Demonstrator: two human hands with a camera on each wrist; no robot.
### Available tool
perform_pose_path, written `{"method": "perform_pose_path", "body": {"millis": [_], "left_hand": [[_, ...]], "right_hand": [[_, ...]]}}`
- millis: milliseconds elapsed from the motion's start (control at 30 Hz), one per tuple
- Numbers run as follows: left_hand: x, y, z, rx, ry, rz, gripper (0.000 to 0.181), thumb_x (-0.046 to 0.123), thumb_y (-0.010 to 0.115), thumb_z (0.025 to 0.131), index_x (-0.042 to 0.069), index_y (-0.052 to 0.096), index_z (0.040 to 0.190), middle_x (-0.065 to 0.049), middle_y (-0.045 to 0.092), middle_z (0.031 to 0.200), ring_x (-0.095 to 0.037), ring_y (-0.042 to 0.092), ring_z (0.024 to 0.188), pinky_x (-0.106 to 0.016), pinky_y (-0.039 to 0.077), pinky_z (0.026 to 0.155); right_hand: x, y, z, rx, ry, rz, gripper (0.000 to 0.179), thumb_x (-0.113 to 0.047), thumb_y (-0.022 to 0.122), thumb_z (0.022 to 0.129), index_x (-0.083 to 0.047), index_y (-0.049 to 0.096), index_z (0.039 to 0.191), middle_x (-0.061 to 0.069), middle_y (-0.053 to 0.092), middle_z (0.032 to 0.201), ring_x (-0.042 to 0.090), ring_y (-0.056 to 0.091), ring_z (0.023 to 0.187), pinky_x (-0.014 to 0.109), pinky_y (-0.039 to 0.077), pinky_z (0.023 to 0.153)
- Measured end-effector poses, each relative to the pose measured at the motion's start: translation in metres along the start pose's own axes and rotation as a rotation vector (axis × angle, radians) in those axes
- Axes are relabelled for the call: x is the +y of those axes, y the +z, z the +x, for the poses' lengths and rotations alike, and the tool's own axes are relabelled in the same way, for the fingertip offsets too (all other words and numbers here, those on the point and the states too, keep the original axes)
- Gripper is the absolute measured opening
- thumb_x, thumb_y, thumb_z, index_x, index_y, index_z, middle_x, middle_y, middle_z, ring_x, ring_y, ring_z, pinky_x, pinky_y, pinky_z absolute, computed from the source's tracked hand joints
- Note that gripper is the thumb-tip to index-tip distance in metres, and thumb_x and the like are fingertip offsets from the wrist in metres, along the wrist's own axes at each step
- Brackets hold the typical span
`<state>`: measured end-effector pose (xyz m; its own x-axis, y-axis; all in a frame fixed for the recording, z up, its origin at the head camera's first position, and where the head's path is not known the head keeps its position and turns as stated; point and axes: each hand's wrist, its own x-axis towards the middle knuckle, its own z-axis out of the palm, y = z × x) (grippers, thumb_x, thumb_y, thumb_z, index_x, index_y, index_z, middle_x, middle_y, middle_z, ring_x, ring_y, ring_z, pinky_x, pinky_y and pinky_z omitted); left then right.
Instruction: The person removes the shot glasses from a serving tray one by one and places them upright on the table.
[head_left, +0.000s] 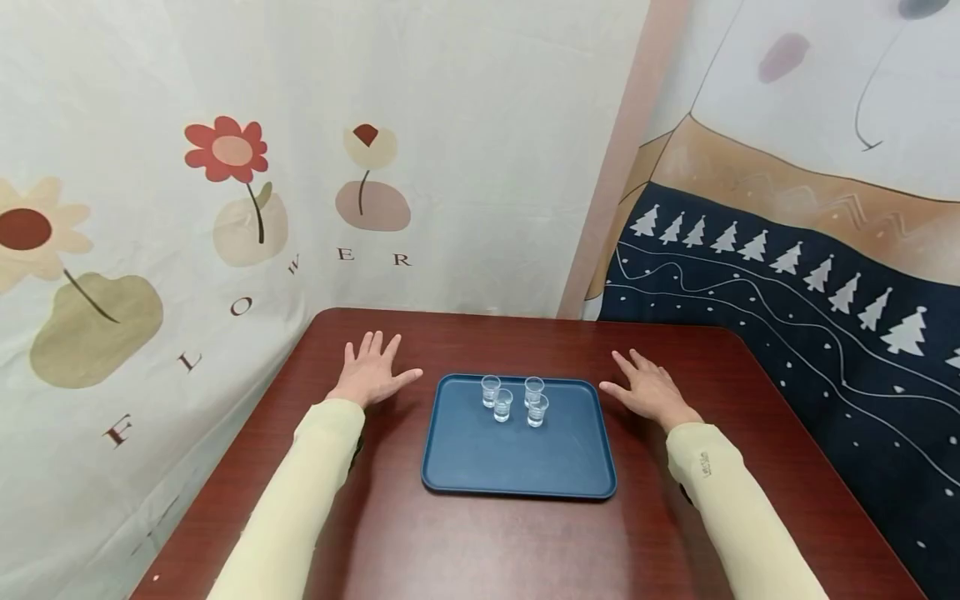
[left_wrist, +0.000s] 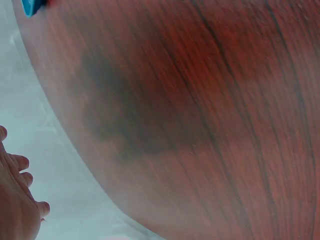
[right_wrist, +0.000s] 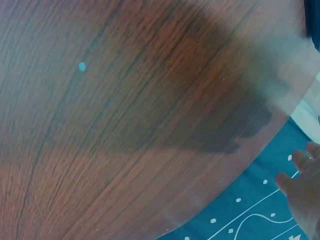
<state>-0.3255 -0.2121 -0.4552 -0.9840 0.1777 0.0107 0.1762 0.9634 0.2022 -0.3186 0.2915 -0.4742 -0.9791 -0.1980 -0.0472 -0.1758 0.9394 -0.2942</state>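
Note:
A blue rectangular tray [head_left: 517,463] lies on the table in the head view. Several small clear shot glasses stand upright toward its far side, a pair at the left, with the front left glass [head_left: 502,406], and a pair at the right, with the front right glass [head_left: 537,411]. My left hand [head_left: 372,372] is left of the tray, fingers spread and straight, holding nothing. To the tray's right, my right hand [head_left: 647,388] is also empty, its fingers extended. Each wrist view catches only part of the hand, at its lower edge, over the wood grain.
The dark red-brown wooden table [head_left: 480,542] has rounded far corners. Behind it hangs a pale cloth [head_left: 480,150] printed with flowers and letters. A dark blue cloth [head_left: 750,333] with white trees hangs along the right. A small pale speck [right_wrist: 82,66] shows on the tabletop.

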Motion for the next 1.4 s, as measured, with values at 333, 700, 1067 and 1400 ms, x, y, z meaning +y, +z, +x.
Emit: {"method": "perform_pose_path", "body": {"millis": [333,700,1067,1400], "left_hand": [[0.017,-0.002,0.005,0.026,0.061,-0.031,0.093,0.067,0.05,0.092,0.008,0.022,0.158,-0.028,0.019,0.159,-0.042,0.01,0.148,-0.063,0.004,0.115],[0.034,-0.002,0.004,0.03,0.111,-0.07,0.091,0.062,0.055,0.092,0.008,0.023,0.158,-0.026,0.022,0.159,-0.041,0.014,0.148,-0.061,0.009,0.116],[0.043,-0.001,-0.001,0.016,0.126,-0.1,0.09,0.059,0.059,0.092,0.009,0.023,0.158,-0.026,0.026,0.157,-0.041,0.02,0.146,-0.06,0.014,0.116],[0.051,0.004,-0.001,0.016,0.157,-0.17,0.089,0.057,0.061,0.092,0.01,0.025,0.158,-0.023,0.03,0.156,-0.041,0.026,0.144,-0.06,0.02,0.114]], "right_hand": [[-0.006,0.005,-0.005,-0.001,-0.08,0.033,0.083,-0.059,0.057,0.093,-0.011,0.031,0.156,0.028,0.03,0.154,0.049,0.03,0.139,0.068,0.025,0.108],[-0.01,0.01,-0.011,-0.012,-0.123,0.053,0.082,-0.058,0.06,0.092,-0.012,0.035,0.155,0.027,0.035,0.152,0.048,0.035,0.137,0.067,0.029,0.106],[-0.012,0.018,-0.015,-0.018,-0.137,0.069,0.077,-0.055,0.063,0.092,-0.011,0.041,0.152,0.024,0.04,0.149,0.045,0.04,0.133,0.066,0.034,0.104],[-0.011,0.021,-0.02,-0.014,-0.127,0.103,0.073,-0.051,0.064,0.093,-0.007,0.046,0.148,0.024,0.042,0.147,0.044,0.041,0.133,0.064,0.033,0.105]]}}
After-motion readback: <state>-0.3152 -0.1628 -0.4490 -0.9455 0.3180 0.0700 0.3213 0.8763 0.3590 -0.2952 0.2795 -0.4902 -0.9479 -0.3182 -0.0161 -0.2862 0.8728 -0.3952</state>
